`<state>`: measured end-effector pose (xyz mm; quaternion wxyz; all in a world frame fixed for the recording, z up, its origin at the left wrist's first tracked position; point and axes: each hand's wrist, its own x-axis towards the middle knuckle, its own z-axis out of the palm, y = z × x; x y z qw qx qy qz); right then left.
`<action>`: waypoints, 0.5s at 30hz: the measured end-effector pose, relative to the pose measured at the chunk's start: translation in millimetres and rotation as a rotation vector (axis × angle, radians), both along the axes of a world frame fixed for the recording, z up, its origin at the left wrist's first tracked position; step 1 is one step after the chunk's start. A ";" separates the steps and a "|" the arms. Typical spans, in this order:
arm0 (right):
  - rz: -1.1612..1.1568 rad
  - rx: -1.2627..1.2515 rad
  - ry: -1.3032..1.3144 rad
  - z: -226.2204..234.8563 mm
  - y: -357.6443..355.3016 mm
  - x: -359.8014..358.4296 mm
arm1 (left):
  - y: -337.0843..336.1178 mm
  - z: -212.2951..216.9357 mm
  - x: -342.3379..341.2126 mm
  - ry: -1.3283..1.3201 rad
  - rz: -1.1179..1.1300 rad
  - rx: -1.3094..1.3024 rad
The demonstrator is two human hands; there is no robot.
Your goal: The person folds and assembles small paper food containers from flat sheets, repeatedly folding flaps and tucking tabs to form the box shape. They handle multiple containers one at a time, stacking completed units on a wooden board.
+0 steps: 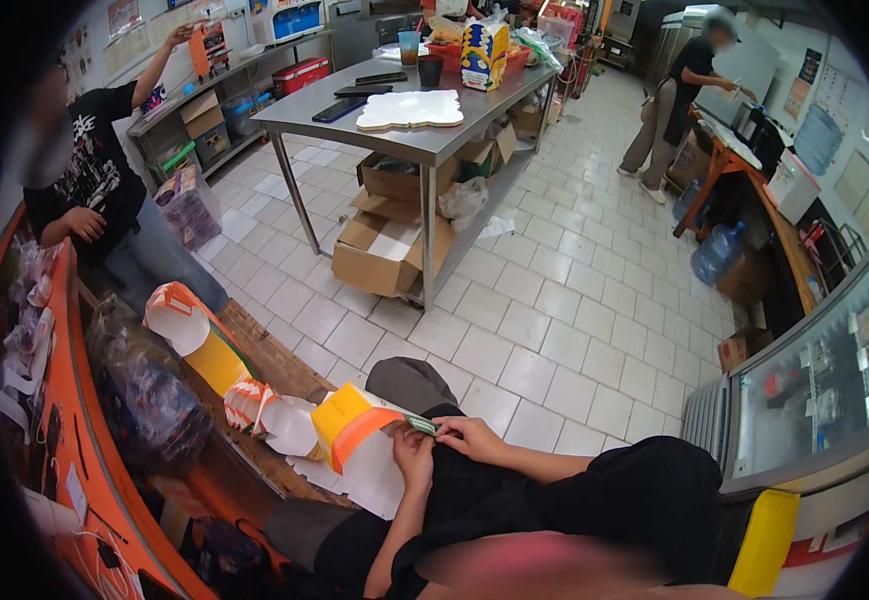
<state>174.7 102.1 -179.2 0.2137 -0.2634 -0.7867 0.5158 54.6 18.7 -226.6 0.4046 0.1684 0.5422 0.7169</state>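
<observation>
Up close, both hands pinch a small green strip at the edge of a folded yellow-and-orange paper box, over the person's lap.

Left to right: an orange worktop (95, 470) runs along the left edge with a dark plastic bag (145, 390) on it, a person in a black shirt (90, 180) standing behind; then a wooden bench (275, 365) carrying a stack of flat cartons (250, 405); then the paper box (355, 425), held by the left hand (413, 447), fingers curled shut on its flap; the green strip (422, 425) sits between both hands; the right hand (470, 435) is closed on the strip's right end. Farther back stands a steel table (410, 135), and at far right a glass display case (825, 380).
</observation>
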 end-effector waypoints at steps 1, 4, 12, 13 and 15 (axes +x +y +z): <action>0.001 0.032 0.008 0.5 -0.1 -1.5 | 0.1 -1.7 -0.5 0.021 0.009 0.014; -0.032 -0.078 -0.002 -0.6 2.3 -4.8 | -3.7 -2.0 -4.9 0.077 -0.071 0.023; 0.003 -0.411 0.011 -9.1 23.3 -3.6 | -5.3 32.2 -11.6 0.276 -0.265 -0.008; 0.039 -0.467 0.038 -7.8 27.5 -2.5 | -4.7 38.4 -12.5 0.267 -0.308 -0.015; 0.107 -0.612 0.073 -4.4 34.2 -0.5 | -3.9 48.3 -12.8 0.349 -0.325 -0.003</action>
